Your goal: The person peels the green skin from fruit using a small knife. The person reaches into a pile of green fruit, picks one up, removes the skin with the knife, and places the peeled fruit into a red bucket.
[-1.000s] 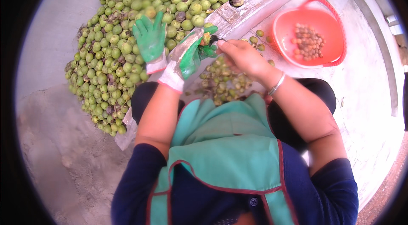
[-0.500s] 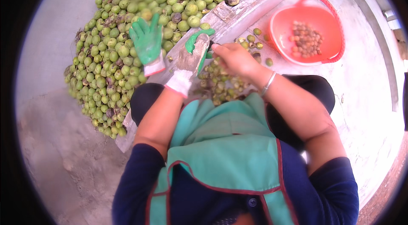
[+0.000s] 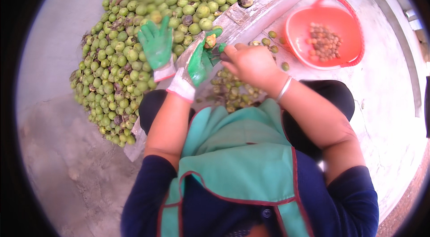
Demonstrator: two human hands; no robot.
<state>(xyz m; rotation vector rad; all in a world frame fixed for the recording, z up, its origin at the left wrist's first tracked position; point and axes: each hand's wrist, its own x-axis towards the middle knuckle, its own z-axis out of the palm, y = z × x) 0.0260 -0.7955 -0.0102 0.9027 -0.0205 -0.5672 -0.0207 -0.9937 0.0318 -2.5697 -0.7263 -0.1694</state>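
Observation:
My left hand wears a green-coated glove with a white cuff, the coating worn and dirty on the hand. Its fingers are closed around a green-husked nut, whose yellow-brown inside shows at the fingertips. Close by on the right, my bare right hand is closed on a small tool with a dark handle; its working end is hard to make out. A metal bangle circles that wrist. Below both hands lies a heap of cut green husks, between my knees.
A big pile of green-husked nuts spreads along the left and far side, behind a wooden board. On the pile's edge rests an empty green glove. At right stands a red basket holding brown nuts.
My left hand has turned, and the nut with its yellow-brown inside now shows at the fingertips. The right hand has shifted slightly right, still closed on the tool.

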